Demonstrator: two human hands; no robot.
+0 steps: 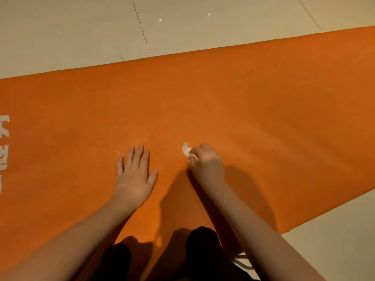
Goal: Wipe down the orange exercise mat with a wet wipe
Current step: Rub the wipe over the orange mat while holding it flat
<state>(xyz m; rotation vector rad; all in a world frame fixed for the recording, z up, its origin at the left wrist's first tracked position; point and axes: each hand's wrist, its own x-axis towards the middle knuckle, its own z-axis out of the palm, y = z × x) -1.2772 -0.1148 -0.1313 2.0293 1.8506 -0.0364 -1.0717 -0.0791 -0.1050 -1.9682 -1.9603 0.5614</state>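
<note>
Right hand (206, 159) at frame centre, fingers curled round crumpled white wet wipe (185, 150), pressing it onto orange exercise mat (263, 110). Left hand (135, 175) spread flat, bracing mat. Step: mid-wipe, judging by pose. Next: strokes toward dry, matte, finely grained areas (damp sheen above left fingertips).

Lit warmly and rather dimly from above, with an amber cast over the pale floor (81, 37) and the orange mat (263, 98), plus two pinpoint glints (160, 19) far off. Soft shadows on both sides of the right forearm (233, 209), darker ones around the knees (200, 244). Slightly soft throughout: right hand (207, 159) a little smeared, wipe (185, 150) blown out white, lettering (4, 142) at the left edge fuzzy.
</note>
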